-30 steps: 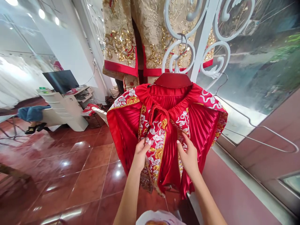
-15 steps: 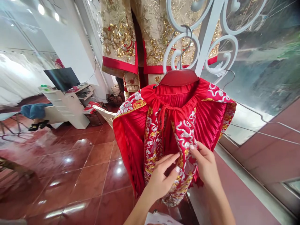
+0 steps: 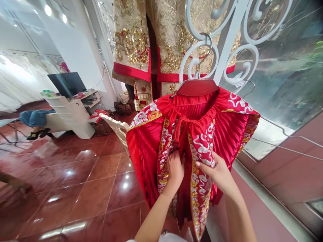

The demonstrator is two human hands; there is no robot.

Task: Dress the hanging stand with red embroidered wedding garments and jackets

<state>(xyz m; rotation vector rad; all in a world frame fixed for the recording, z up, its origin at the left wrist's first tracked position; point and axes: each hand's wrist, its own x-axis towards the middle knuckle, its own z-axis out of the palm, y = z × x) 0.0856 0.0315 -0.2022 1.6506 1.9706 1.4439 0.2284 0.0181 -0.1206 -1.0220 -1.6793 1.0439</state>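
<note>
A red pleated cape (image 3: 233,134) with silver and gold sequin embroidery hangs from a dark red hanger (image 3: 198,86). Its gathered neckline is tied with a red cord (image 3: 178,129). My left hand (image 3: 175,170) is curled at the inner edge of the left embroidered border, its fingertips partly hidden in the front opening. My right hand (image 3: 219,173) pinches the right embroidered front panel (image 3: 202,144), thumb on the face and fingers behind. Between the hands the front gapes, showing the darker red inside.
The hanger hooks onto a white scrolled metal rack (image 3: 224,32). Behind hang beige garments (image 3: 174,40) with gold sequins and red hems. A white chair (image 3: 118,126) stands left of the cape, on a glossy tiled floor (image 3: 101,188). Farther back is a desk with a monitor (image 3: 68,84).
My left hand has moved left and up from the right panel to the left border, its fingers curling in. The right panel now hangs more turned out, and the front opening is wider.
</note>
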